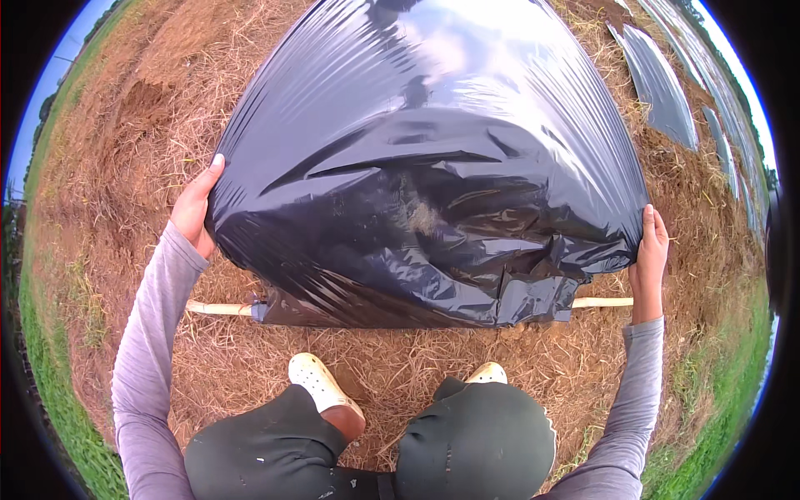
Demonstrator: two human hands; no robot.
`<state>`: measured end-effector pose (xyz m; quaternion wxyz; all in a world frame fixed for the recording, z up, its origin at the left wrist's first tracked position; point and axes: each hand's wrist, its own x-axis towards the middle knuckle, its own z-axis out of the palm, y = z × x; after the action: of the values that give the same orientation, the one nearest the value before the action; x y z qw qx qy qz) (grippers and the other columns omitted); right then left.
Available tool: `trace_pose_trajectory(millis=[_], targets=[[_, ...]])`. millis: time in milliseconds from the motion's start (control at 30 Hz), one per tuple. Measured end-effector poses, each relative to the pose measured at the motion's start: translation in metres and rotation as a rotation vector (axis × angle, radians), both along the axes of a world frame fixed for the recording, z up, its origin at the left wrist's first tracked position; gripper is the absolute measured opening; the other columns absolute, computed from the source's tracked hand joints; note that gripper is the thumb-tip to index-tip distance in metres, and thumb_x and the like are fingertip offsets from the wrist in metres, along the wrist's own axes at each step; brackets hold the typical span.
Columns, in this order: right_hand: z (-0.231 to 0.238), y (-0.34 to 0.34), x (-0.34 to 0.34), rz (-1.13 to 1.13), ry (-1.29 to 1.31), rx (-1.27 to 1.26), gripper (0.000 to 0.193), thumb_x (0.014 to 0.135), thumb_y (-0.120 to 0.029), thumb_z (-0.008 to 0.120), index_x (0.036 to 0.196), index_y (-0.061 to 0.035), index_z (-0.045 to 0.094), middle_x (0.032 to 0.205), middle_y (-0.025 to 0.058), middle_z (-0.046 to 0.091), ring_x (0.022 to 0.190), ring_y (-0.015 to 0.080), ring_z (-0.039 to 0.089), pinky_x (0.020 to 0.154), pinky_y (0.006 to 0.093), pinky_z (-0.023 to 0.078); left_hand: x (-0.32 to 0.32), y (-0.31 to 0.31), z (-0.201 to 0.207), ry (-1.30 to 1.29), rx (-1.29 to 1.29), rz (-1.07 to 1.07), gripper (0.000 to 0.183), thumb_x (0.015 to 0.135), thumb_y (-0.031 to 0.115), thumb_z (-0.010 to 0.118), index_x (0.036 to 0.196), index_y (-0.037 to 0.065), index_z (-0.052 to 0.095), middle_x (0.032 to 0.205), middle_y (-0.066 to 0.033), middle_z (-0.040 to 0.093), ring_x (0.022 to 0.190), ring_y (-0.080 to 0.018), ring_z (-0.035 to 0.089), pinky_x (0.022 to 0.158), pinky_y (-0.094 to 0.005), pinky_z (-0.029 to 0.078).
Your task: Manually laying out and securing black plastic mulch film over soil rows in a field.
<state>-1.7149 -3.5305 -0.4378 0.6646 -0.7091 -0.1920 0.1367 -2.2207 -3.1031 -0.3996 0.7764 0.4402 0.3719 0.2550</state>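
A wide sheet of shiny black plastic film (358, 200) stretches away in front of me, pulled into creases toward both sides. My left hand (196, 208) grips its left edge, thumb up on the film and the other fingers hidden behind. At the right edge my right hand (652, 242) pinches the film, a little lower than the left one. The near end of the sheet hangs crumpled over a pale wooden stick (604, 302), whose two ends stick out left and right beneath my hands. Some soil marks the middle of the film.
Dry straw and brown soil (133, 250) cover the ground. Strips of silvery film (658, 83) lie at the far right. Green grass (58, 392) borders both sides. My feet in pale yellow clogs (321, 379) stand just behind the stick.
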Motion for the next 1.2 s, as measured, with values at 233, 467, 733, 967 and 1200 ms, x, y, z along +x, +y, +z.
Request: trace_pose_trajectory(millis=[233,467,733,967,1200], targets=[[-0.14,0.013,-0.019,-0.023,0.157,-0.308,0.032,0.1,-0.029,0.051,0.105,0.001,0.061,0.096,0.0014,0.063,0.087,0.0076,0.054,0.079,0.0218,0.043,-0.006,0.017,-0.165,0.357,-0.1,0.061,0.045,0.097,0.038,0.052,0.118,-0.001,0.057,0.108,-0.0102,0.067,0.093,-0.0182,0.065,0.085,-0.0323,0.051],[-0.144,-0.003,-0.017,0.007,-0.059,-0.223,0.031,0.102,-0.026,0.048,0.08,-0.0038,0.051,0.074,-0.0062,0.041,0.071,0.0045,0.035,0.063,0.0226,0.033,-0.031,0.03,-0.209,0.368,0.101,0.049,0.051,0.097,0.043,0.052,0.115,-0.003,0.061,0.104,-0.0072,0.067,0.094,-0.0143,0.061,0.087,-0.0293,0.047],[-0.192,0.013,-0.023,0.047,0.106,-0.275,0.03,0.102,-0.027,0.047,0.092,-0.0012,0.058,0.083,-0.0021,0.053,0.079,0.0074,0.044,0.074,0.0234,0.039,-0.012,0.015,-0.216,0.596,0.255,0.065,0.056,0.096,0.048,0.051,0.107,-0.005,0.065,0.093,-0.0062,0.068,0.089,-0.0124,0.059,0.085,-0.0294,0.045],[-0.21,0.02,0.006,0.089,0.116,-0.297,0.036,0.102,-0.031,0.045,0.105,0.0022,0.059,0.092,0.0033,0.062,0.084,0.0114,0.051,0.081,0.0266,0.042,0.005,0.012,-0.124,0.691,0.267,0.017,0.055,0.096,0.051,0.048,0.103,-0.001,0.067,0.089,-0.0072,0.07,0.08,-0.0145,0.063,0.08,-0.0293,0.047],[-0.159,0.035,-0.012,-0.038,0.638,0.169,0.047,0.102,-0.037,0.042,0.127,0.0015,0.05,0.124,0.0128,0.059,0.108,0.0259,0.06,0.093,0.0371,0.048,0.014,0.013,-0.072,0.666,0.4,0.107,0.062,0.092,0.057,0.052,0.107,-0.002,0.067,0.098,-0.007,0.069,0.093,-0.0128,0.059,0.089,-0.0285,0.043]])
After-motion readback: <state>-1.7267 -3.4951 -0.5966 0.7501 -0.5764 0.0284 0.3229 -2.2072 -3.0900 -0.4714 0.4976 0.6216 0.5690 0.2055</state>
